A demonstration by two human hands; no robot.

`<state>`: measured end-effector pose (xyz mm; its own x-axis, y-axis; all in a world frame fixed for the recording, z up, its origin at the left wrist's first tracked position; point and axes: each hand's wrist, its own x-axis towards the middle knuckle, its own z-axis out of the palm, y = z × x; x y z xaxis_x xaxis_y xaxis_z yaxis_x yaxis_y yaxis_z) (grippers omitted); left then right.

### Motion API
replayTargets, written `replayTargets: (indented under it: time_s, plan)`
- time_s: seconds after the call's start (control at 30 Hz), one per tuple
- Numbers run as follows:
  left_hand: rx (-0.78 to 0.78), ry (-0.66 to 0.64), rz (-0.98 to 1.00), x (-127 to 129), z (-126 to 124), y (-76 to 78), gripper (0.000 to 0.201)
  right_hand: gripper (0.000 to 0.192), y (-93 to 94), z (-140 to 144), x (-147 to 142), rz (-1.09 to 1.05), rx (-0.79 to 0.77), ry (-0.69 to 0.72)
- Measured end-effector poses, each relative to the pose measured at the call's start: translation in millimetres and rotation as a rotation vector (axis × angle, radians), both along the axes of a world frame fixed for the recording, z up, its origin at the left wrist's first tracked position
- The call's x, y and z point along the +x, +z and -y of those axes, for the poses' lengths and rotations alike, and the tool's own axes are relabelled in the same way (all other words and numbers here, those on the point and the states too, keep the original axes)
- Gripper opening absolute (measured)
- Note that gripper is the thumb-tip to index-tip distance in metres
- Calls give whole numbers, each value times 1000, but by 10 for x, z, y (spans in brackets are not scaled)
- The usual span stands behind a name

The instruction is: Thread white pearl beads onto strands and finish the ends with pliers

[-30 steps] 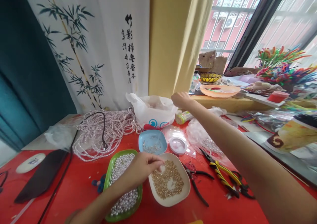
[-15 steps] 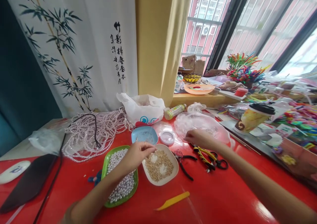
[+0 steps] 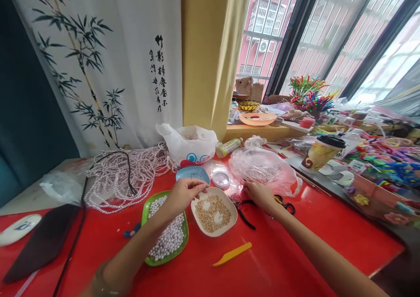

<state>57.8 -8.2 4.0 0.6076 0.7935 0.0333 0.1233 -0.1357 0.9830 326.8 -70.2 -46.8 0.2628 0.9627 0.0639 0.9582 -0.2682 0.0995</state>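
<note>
A: The left hand (image 3: 183,195) is hovering at the far edge of the shallow white dish of small gold beads (image 3: 214,211), fingers pinched narrowly together; whether a bead is sitting between them, I cannot tell.

B: And the right hand (image 3: 259,193) is lying loosely curled on the glossy red table (image 3: 295,253), fingertips touching the black-handled pliers (image 3: 244,211); it isn't gripping them.

A: The green rectangular tray of white pearls (image 3: 168,231) is sitting just left of the gold-bead dish, under the left wrist.

B: A clear crinkled plastic bag (image 3: 265,168) is lying just beyond the right hand, and a yellow plastic scraper (image 3: 232,254) is resting near the gold-bead dish.
</note>
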Motion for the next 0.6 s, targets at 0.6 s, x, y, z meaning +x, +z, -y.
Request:
replayTargets:
  time_s: [0.6]
  plan:
    - [429, 243, -437, -147, -402, -297, 28, 27, 619, -248, 13, 171, -124, 121]
